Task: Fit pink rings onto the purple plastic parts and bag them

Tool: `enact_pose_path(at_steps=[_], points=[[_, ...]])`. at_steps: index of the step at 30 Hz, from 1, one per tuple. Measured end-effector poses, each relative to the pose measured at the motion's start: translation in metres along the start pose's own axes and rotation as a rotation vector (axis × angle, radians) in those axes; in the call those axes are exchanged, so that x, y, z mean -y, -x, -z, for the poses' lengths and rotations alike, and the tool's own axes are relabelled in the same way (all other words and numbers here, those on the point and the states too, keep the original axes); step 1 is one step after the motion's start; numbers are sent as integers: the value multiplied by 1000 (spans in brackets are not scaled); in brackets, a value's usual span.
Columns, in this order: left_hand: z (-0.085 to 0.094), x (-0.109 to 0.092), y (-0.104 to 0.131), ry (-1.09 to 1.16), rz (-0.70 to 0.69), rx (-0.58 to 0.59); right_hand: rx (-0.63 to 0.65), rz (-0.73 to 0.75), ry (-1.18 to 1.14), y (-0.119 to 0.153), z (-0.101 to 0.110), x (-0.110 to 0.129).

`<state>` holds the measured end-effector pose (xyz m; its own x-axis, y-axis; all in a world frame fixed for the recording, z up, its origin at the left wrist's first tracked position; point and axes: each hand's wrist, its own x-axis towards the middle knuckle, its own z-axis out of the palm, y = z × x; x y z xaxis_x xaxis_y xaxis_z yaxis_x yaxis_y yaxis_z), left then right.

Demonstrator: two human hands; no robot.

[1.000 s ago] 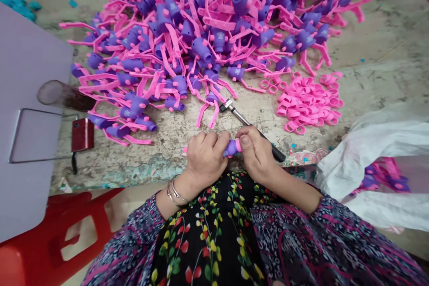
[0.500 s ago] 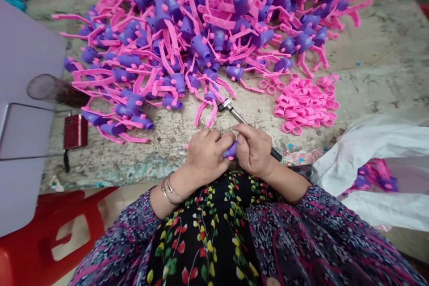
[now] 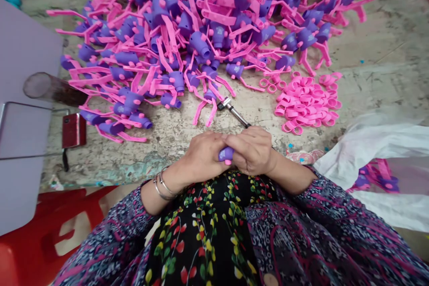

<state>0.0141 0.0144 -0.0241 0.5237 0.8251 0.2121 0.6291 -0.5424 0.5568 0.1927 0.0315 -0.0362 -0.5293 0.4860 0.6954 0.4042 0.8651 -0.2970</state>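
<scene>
Close to my body, my left hand [image 3: 204,156] is closed around a small purple plastic piece [image 3: 225,155] with a pink knob on its side. My right hand [image 3: 252,149] is closed too, its thumb and fingers pressed against the same piece from the right. Most of the piece is hidden by my fingers. A hammer [image 3: 238,115] lies on the table just beyond my right hand, its handle partly covered. Past it sits one purple part with pink legs [image 3: 208,100], at the edge of a large heap of purple and pink parts [image 3: 201,44].
Right of the hammer is a pile of pink rings [image 3: 306,105]. A white sack [image 3: 375,143] holding more parts is at the right. On the left are a dark red box [image 3: 73,130], a clear cup [image 3: 50,89] and a red plastic stool [image 3: 43,232].
My right fingers have curled further over the purple piece, and my left hand has flattened slightly. The purple piece has shifted a little to the left and turned, showing a pale print.
</scene>
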Motion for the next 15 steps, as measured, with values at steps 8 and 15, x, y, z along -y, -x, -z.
enact_pose_path(at_steps=[8, 15], points=[[2, -4, -3, 137, 210, 178, -125, 23, -55, -8, -3, 0], [1, -11, 0, 445, 272, 98, -154, -801, -677, -8, 6, 8]])
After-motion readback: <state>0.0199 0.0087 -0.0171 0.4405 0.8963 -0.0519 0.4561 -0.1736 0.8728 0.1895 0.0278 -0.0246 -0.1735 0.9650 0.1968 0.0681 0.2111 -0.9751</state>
